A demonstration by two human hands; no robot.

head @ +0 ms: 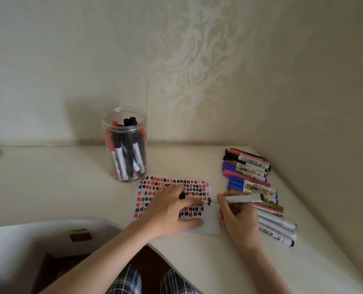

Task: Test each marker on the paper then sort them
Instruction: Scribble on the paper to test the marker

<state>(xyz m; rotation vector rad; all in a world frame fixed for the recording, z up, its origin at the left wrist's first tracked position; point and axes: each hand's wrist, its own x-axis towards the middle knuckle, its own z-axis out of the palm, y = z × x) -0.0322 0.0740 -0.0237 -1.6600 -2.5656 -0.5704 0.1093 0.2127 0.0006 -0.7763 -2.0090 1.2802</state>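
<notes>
My right hand [239,217] is gripping a white-barrelled marker [243,198], its tip touching the white paper sheet [210,225] crowded with red and black test marks. My left hand [172,209] is pressing the sheet flat while pinching a black cap [182,196]; everything is lying on a cream table [59,183] against pale patterned wallpaper [197,60]

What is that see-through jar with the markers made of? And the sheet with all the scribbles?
The jar looks like clear, glossy plastic: you see the markers through its wall, and its rim is ridged. Glass is possible. The sheet looks like thin matte white paper, lying flat and holding ink.
</notes>
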